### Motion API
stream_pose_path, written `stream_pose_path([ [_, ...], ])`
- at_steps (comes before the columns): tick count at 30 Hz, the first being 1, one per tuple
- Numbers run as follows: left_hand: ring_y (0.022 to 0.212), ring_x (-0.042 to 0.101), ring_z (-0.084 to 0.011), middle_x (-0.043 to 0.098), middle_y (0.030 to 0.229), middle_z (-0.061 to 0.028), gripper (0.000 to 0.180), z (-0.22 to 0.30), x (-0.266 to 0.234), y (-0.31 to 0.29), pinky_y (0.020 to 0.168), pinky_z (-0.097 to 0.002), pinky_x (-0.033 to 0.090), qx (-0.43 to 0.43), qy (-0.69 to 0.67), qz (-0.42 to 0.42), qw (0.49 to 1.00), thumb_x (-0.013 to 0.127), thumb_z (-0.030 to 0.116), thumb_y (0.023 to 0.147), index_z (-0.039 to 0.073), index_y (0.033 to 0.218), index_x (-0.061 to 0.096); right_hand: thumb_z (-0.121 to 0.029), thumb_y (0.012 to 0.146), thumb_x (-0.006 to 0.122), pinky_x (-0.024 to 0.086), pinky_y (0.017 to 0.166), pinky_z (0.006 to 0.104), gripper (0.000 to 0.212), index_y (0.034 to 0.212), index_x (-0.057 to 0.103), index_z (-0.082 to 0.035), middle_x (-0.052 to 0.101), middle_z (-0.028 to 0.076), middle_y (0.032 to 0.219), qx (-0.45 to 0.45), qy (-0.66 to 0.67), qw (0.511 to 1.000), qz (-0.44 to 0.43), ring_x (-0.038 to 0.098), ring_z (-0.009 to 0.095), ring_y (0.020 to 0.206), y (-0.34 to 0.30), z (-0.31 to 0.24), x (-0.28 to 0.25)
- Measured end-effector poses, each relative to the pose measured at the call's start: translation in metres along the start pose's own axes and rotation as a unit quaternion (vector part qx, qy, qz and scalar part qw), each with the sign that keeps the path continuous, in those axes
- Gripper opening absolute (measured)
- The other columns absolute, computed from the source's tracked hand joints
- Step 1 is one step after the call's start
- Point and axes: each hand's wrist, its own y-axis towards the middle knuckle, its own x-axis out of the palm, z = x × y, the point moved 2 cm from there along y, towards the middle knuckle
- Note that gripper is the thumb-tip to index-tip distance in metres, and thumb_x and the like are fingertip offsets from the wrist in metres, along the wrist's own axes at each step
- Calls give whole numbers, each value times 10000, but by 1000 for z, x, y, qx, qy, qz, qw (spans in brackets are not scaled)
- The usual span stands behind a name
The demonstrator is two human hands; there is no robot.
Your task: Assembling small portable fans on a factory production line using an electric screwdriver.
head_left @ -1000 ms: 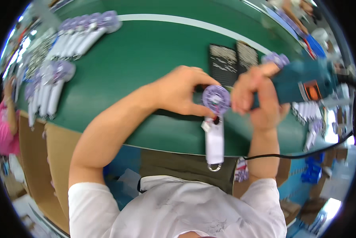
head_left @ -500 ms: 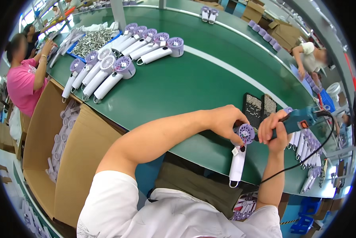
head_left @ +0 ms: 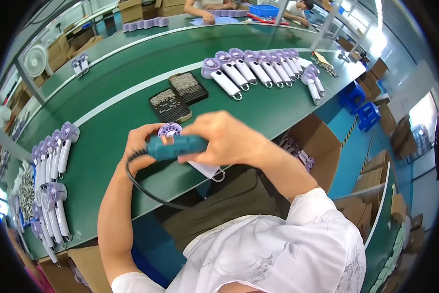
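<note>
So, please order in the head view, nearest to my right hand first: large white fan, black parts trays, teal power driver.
1. Teal power driver: gripped in your right hand.
2. Black parts trays: on the table, ahead-left.
3. Large white fan: far left, background.

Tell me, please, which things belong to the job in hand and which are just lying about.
Job in hand:
corded teal power tool
round-headed purple and white plastic fan
probably two black rectangular trays of small pieces

Seemingly lying about:
blue plastic stools
large round white fan
</note>
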Motion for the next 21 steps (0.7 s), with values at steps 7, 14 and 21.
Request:
stream_pose_path([
  [7,793,669,-138,743,954,-78,624,21,12,-3,655,-269,520,50,144,33,988,977,310,633,36,1144,744,-302,770,837,576,745,445,354,822,685,13,700,219,825,201,-119,963,-131,710,393,793,-46,-2,26],
  [14,843,677,-150,746,1022,-94,396,20,12,-6,651,-260,522,147,61,17,987,808,83,841,2,1210,690,-316,747,776,584,778,477,307,824,720,-25,713,204,808,244,-122,956,-107,713,395,824,-73,30,-11],
  [21,735,651,-126,731,899,-73,242,14,7,-3,616,-247,504,89,74,44,992,775,76,879,-1,1103,723,-315,743,771,583,804,449,360,917,759,0,728,247,852,552,-307,773,52,731,371,833,-156,99,-164],
])
